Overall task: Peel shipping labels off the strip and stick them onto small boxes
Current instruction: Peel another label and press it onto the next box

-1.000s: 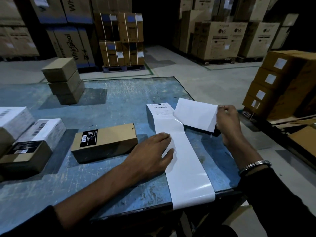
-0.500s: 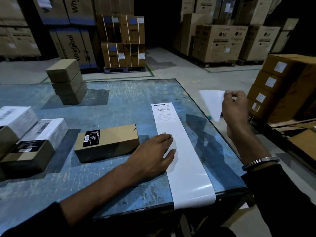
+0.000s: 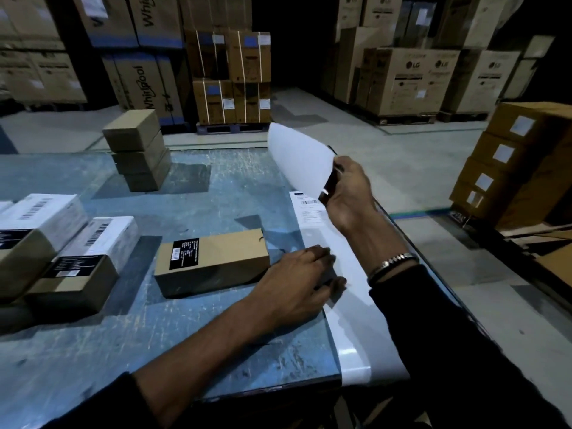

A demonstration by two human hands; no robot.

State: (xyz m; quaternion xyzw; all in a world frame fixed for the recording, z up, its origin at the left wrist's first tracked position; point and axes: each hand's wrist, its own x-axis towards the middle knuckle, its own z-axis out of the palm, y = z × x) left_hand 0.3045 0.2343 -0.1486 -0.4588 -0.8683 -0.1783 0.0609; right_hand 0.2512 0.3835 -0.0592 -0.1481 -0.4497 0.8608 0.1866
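A long white label strip (image 3: 353, 332) lies on the blue table (image 3: 192, 335) and hangs over its near edge; one printed label (image 3: 311, 209) shows at its far end. My left hand (image 3: 297, 280) rests flat on the strip's left side, fingers straight. Above the strip, my right hand (image 3: 348, 193) pinches a peeled white label (image 3: 298, 159) by its corner, blank side toward me. A small brown box (image 3: 213, 261) with a black sticker lies just left of my left hand.
Labelled small boxes (image 3: 65, 252) crowd the table's left edge. A stack of three plain brown boxes (image 3: 137, 150) stands at the back left. Stacked labelled cartons (image 3: 510, 168) sit on the floor to the right. Large warehouse cartons (image 3: 411, 82) line the background.
My right hand has swung the peeled label from off the table's right side leftward and up over the strip's far end. My left hand stays on the strip.
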